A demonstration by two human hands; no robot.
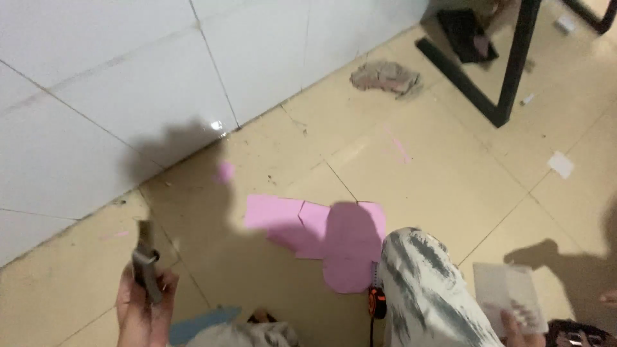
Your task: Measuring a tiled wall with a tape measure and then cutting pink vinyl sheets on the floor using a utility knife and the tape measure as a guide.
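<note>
— Which hand has the grey metal folding tool (146, 266)?
— The left hand (143, 308), grip closed round it, long axis upright; pink paper sheets (321, 234) lie rightward on the floor (450, 167). Right hand (524, 324) pinches a white card (509, 295)

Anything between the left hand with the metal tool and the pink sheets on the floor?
Nothing visible. The left hand grips a grey metal tool above bare floor tile, and the pink sheets lie to its right. The person's patterned knee overlaps only their far right edge.
</note>
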